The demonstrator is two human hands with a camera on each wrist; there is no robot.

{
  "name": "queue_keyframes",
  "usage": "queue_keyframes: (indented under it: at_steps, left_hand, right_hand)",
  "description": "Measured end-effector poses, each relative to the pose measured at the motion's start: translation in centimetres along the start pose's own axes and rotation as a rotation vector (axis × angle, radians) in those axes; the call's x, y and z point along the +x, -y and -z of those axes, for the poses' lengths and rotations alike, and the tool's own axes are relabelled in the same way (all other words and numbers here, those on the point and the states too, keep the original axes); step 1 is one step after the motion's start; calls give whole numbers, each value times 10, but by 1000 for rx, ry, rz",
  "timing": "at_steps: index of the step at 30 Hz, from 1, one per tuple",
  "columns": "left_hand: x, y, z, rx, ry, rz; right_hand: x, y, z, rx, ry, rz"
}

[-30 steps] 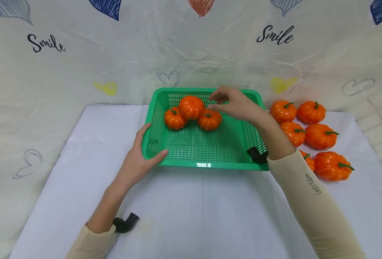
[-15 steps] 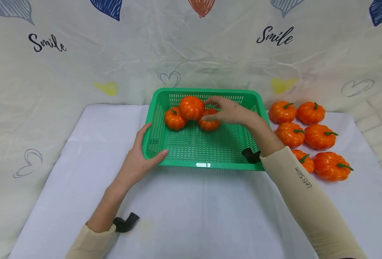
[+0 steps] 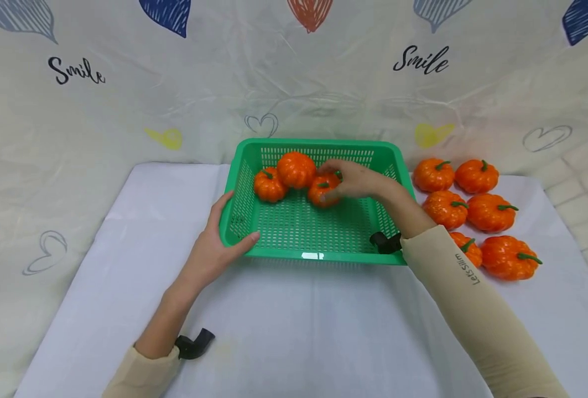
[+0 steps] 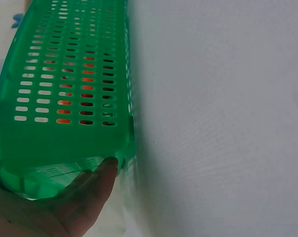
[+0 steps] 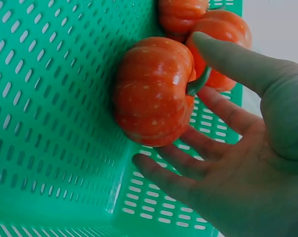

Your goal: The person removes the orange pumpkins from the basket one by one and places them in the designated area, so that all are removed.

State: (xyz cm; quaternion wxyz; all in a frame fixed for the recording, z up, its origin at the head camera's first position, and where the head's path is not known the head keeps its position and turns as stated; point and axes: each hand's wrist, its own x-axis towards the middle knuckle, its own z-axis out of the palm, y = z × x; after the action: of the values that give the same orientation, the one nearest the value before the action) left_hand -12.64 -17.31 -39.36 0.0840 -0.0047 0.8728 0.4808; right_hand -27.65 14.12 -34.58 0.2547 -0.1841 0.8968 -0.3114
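Down onto the small pumpkin (image 3: pixel 322 190) now, right hand (image 3: pixel 355 180) fingers (image 5: pixel 188 163) spread loosely around it, left hand (image 3: pixel 213 250) still clasping the basket (image 3: pixel 313 255) corner.

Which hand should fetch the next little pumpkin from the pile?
Probably the right hand: the loose orange toy pumpkins lie on its side of the green plastic basket, while the left hand grips the basket's near left corner.

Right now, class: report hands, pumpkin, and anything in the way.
Left hand grips basket corner. Right hand open, fingers touching pumpkin inside basket. Two more pumpkins crowd beside it; six spare pumpkins wait on table, right.
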Motion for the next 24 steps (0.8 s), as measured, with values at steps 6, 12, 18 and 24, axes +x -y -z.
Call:
queue_keyframes:
  at_steps: [6, 12, 18, 24]
  left_hand:
    - [0, 1, -1, -6, 0, -3]
    - [1, 0, -1, -1, 3, 0]
    - [0, 0, -1, 8, 1, 5]
    - [0, 0, -1, 10, -5, -5]
  right_hand:
    - [-1, -3, -1, 5, 20, 5]
    - [-3, -3, -1, -10, 50, 7]
    - [-4, -3, -2, -45, 78, -5]
    - [-7, -1, 1, -108, 74, -32]
